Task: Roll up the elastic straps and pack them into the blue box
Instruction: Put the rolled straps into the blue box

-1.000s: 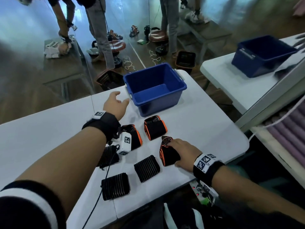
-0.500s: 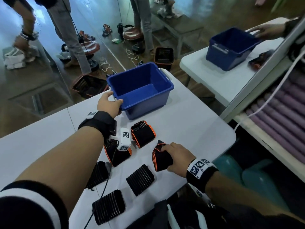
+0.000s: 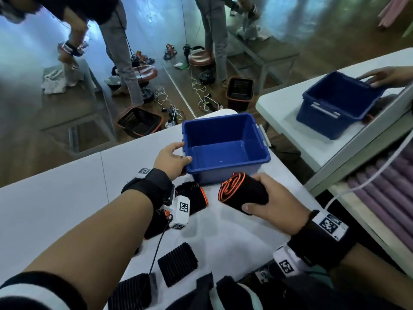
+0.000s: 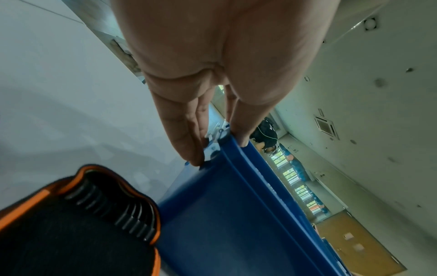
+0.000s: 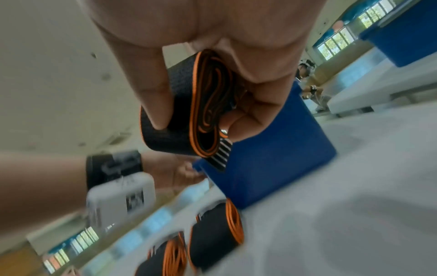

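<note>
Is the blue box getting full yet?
Not yet. The blue box looks empty. Some straps on the table are rolled. The right hand holds one rolled strap beside the box; the left hand grips its rim. Every strap remains unpacked.

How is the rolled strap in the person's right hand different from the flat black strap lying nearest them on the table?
The rolled strap is wound into a thick coil with orange edging; the flat black strap is a ribbed pad showing no orange. The rolled strap is gripped by the right hand in front of the blue box; the flat black strap rests untouched on the white table. Both are mostly black fabric and outside the box.
</note>
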Action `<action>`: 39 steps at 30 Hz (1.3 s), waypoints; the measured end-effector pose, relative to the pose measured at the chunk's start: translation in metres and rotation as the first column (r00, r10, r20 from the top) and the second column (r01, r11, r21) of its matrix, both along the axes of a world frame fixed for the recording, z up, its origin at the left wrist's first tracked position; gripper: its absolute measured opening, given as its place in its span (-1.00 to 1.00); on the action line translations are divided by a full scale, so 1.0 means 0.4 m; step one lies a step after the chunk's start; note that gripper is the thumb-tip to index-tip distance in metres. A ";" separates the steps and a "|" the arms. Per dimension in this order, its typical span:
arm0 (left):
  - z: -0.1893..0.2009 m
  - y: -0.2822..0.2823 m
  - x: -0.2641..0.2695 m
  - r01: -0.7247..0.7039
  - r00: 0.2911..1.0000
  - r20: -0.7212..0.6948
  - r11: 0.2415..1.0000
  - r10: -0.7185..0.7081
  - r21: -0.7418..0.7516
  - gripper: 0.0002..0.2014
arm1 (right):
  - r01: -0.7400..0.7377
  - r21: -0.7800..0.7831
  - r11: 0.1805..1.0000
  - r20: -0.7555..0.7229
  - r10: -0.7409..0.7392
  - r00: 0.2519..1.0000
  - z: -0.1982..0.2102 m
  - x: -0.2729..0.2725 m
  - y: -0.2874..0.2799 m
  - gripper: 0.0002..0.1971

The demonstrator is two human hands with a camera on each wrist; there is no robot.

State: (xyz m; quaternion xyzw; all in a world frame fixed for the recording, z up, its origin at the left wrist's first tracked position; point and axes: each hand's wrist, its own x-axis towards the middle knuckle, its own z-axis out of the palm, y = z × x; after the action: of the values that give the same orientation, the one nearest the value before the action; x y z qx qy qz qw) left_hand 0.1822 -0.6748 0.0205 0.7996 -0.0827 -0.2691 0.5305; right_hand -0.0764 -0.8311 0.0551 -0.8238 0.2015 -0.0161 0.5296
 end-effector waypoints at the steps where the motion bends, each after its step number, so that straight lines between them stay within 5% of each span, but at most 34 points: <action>1: 0.001 -0.007 -0.008 0.021 1.000 0.003 1.000 -0.021 0.005 -0.54 | 0.013 0.006 1.000 0.043 -0.013 0.999 0.034 0.012 -0.021 -0.57; 5: 0.003 -0.033 -0.043 0.084 0.996 0.011 0.996 -0.084 0.030 -0.53 | 0.051 -0.002 0.999 0.083 -0.051 0.995 0.136 0.095 -0.114 -0.67; 10: 0.013 -0.053 -0.099 0.147 0.988 0.035 0.986 -0.150 0.078 -0.53 | -0.106 -0.269 0.957 -0.202 0.052 0.978 0.145 0.239 -0.203 -0.81; 17: -0.007 -0.061 -0.166 0.120 0.990 0.062 0.990 -0.125 0.075 -0.52 | -0.530 -0.279 0.801 -0.632 0.263 0.729 0.052 0.384 -0.206 -0.69; 22: -0.033 -0.061 -0.184 0.046 0.996 0.070 0.997 -0.050 0.064 -0.51 | -0.656 -0.165 0.736 -0.756 0.333 0.564 -0.015 0.452 -0.203 -0.63; 31: -0.055 -0.059 -0.181 -0.010 0.995 0.104 0.997 0.001 0.082 -0.53 | -0.881 -0.049 0.470 -0.885 0.389 0.256 -0.061 0.519 -0.144 -0.51; 36: -0.057 -0.060 -0.182 -0.023 0.995 0.095 0.996 0.014 0.088 -0.51 | -0.906 -0.025 0.422 -0.909 0.367 0.196 -0.077 0.530 -0.126 -0.41; 39: -0.053 -0.059 -0.182 -0.022 0.996 0.091 0.996 0.015 0.085 -0.52 | -0.934 -0.069 0.351 -0.930 0.315 0.187 -0.077 0.533 -0.113 -0.52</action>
State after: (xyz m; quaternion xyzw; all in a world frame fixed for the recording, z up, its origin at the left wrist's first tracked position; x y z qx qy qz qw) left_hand 0.1093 -0.6983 -0.0006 0.8336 -0.0876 -0.2310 0.4940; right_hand 0.1368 -0.8764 0.0242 -0.8488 -0.0027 0.5287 -0.0021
